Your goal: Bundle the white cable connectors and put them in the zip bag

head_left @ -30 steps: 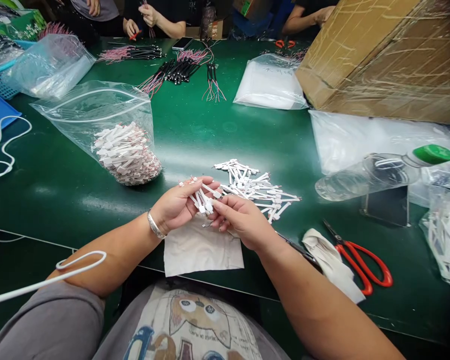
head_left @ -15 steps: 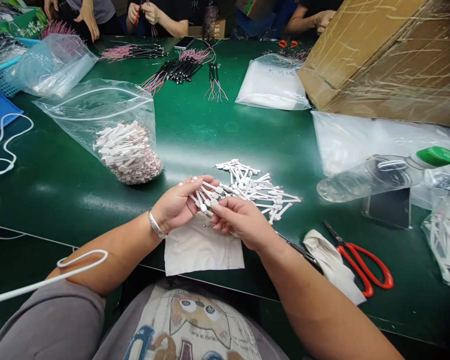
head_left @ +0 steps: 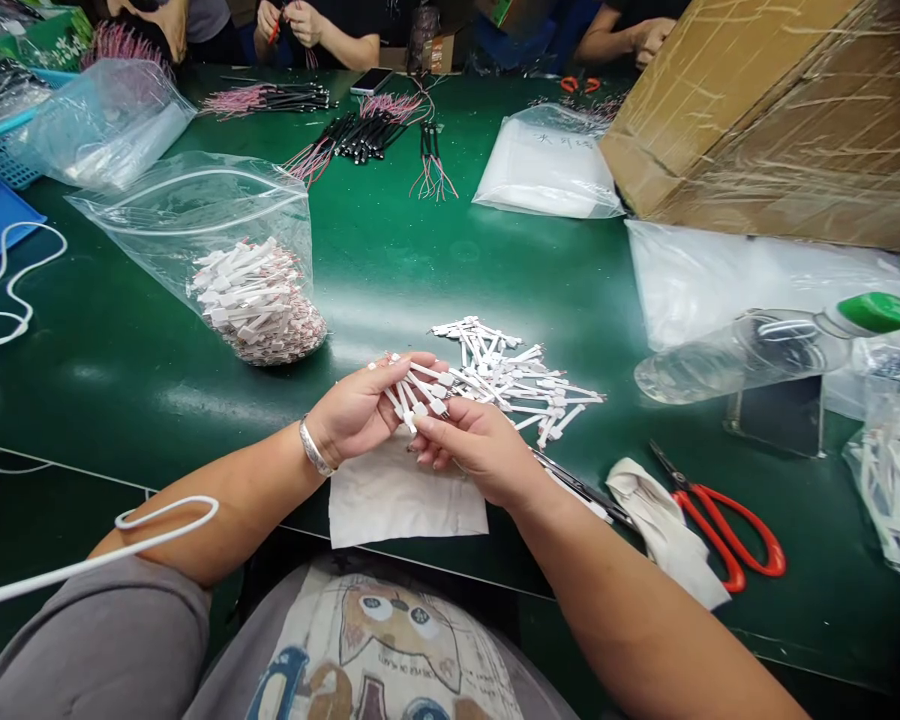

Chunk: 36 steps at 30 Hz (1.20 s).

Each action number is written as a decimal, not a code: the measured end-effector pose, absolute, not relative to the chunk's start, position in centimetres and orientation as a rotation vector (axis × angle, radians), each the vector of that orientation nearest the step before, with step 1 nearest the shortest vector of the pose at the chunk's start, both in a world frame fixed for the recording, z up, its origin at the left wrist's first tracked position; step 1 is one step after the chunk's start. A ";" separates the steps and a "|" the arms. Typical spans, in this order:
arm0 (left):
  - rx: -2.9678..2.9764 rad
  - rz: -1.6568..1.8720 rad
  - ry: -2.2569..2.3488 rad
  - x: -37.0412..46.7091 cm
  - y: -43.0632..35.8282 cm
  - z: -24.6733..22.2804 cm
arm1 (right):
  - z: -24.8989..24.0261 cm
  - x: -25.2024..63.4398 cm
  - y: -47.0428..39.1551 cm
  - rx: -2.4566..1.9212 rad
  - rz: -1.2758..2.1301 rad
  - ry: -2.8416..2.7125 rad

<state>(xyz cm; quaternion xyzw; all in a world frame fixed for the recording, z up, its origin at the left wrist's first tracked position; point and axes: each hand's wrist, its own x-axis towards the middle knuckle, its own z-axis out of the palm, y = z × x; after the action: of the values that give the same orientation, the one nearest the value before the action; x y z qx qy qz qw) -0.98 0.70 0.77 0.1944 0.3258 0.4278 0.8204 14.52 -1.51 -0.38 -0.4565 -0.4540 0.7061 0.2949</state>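
Observation:
My left hand is closed round several small white connector pieces, which fan out between thumb and fingers. My right hand pinches at the lower ends of these pieces, its thumb and fingertips against them. Just beyond my right hand lies a loose pile of similar white pieces on the green table. A white cloth lies flat under my hands at the table's front edge. At the left, an open clear zip bag holds many more white pieces with reddish ends.
Red-handled scissors, a crumpled cloth and black tweezers lie right of my hands. A bottle rests on its side behind them. A wrapped carton stands back right. People's hands work with wires across the table.
My right hand has shifted slightly left along the held pieces, which are now spread a little wider. At the back left, a person's hand has drawn back.

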 end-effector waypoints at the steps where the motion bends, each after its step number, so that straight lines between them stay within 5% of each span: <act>1: 0.406 0.916 0.698 -1.0 0.7 0.8 | -0.3 14.6 -1.5 -1.203 1.894 -1.216; 36: 0.434 0.874 0.636 -0.9 0.4 0.7 | -0.6 13.7 -2.3 -1.151 2.123 -1.007</act>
<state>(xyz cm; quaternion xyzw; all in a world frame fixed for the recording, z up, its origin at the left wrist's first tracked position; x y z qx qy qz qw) -0.92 0.36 0.68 0.2049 0.3004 0.4126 0.8352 13.69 -2.31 -0.61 -0.4250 -0.3718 0.7834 0.2596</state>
